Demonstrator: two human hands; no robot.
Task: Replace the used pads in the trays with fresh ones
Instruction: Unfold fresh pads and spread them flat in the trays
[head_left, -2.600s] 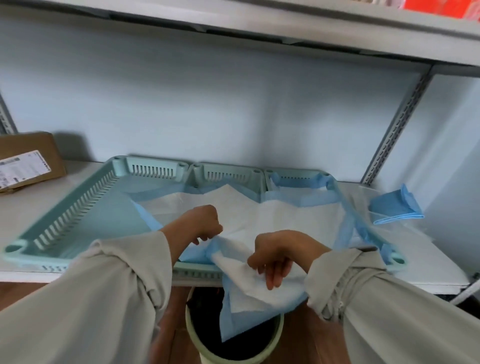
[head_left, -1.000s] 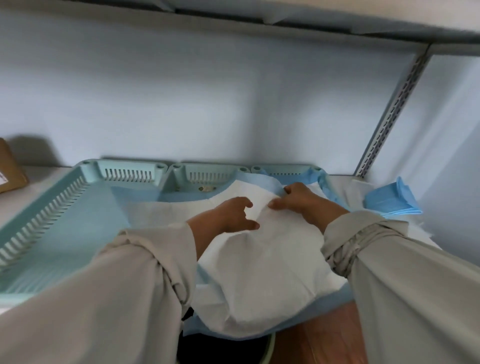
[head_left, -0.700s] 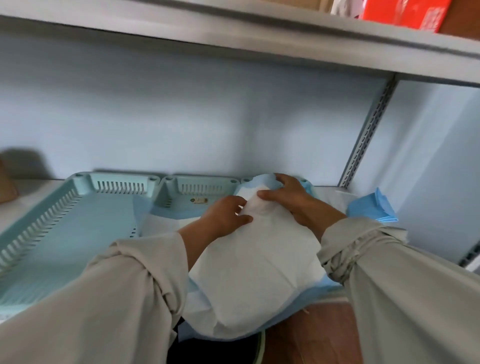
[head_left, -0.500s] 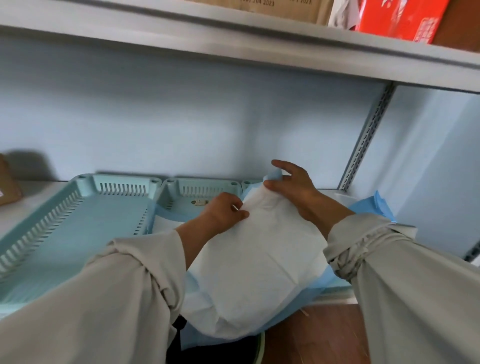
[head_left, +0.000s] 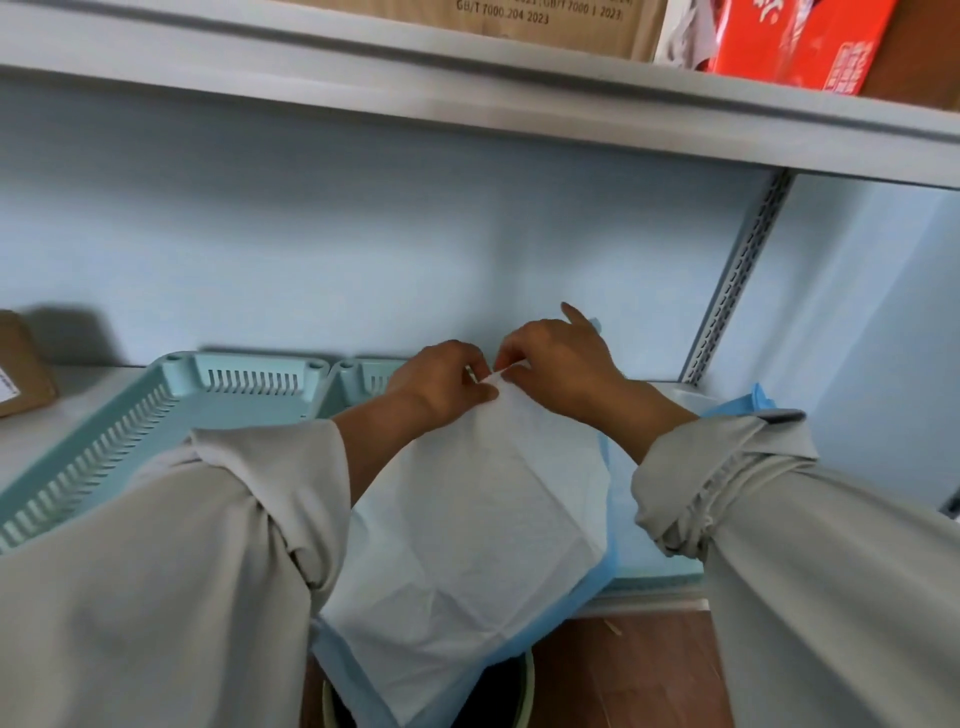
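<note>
A white pad with a blue backing (head_left: 478, 530) hangs lifted in front of me, its lower end drooping over a bin (head_left: 522, 691). My left hand (head_left: 441, 384) and my right hand (head_left: 556, 364) pinch its top edge close together, above the right tray. Two pale green slotted trays stand side by side on the shelf: the left tray (head_left: 171, 415) shows a bare floor, the right tray (head_left: 358, 379) is mostly hidden behind the pad and my arms. Folded blue pads (head_left: 753, 405) lie at the right, behind my right sleeve.
A cardboard box (head_left: 21, 369) stands at the far left of the white shelf. An upper shelf (head_left: 467, 98) carries a brown carton and a red package. A slotted metal upright (head_left: 732, 291) rises at the right. Wooden floor shows below.
My hands have brought the pad's far edge together and raised it off the right tray; a second ago the pad lay spread in the tray. The view has tilted upward.
</note>
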